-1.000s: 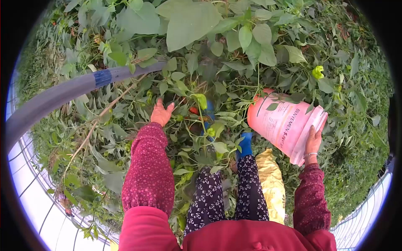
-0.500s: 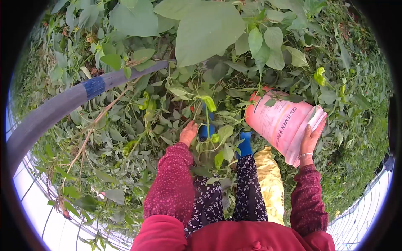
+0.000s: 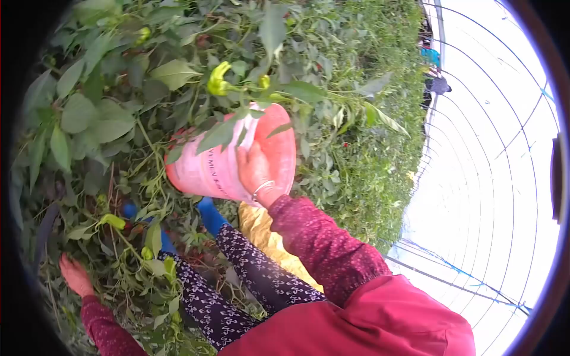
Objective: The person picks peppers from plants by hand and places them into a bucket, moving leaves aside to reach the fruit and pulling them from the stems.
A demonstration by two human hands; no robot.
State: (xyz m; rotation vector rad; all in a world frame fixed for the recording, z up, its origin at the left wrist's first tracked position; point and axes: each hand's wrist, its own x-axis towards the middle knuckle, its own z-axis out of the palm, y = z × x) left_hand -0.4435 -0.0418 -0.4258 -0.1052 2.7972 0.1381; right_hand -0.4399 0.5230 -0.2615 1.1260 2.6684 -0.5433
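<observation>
My right hand (image 3: pixel 255 172) is closed on a pink bucket (image 3: pixel 208 169) near its rim, with a bracelet on the wrist. The bucket lies tilted among the pepper plants, its mouth facing right, and leaves cover part of its side. Low at the left, my left hand (image 3: pixel 75 275) is among the foliage with its fingers stretched out; nothing shows in it, though leaves surround the fingertips. A pale green pepper (image 3: pixel 113 222) hangs just above and right of that hand. Another green pepper (image 3: pixel 218 80) hangs above the bucket.
A yellow sack (image 3: pixel 270 237) lies beside my right leg. Dense pepper plants surround my blue-covered feet (image 3: pixel 211 215). A dark hose or pipe (image 3: pixel 46 234) is at the left. Farther off, a person (image 3: pixel 438 85) is near the greenhouse wall (image 3: pixel 469 178) with its curved ribs.
The view has swung right, so the greenhouse wall now shows. My right hand has tipped the bucket so its mouth shows more. My left hand has come away from the stem beside my leg.
</observation>
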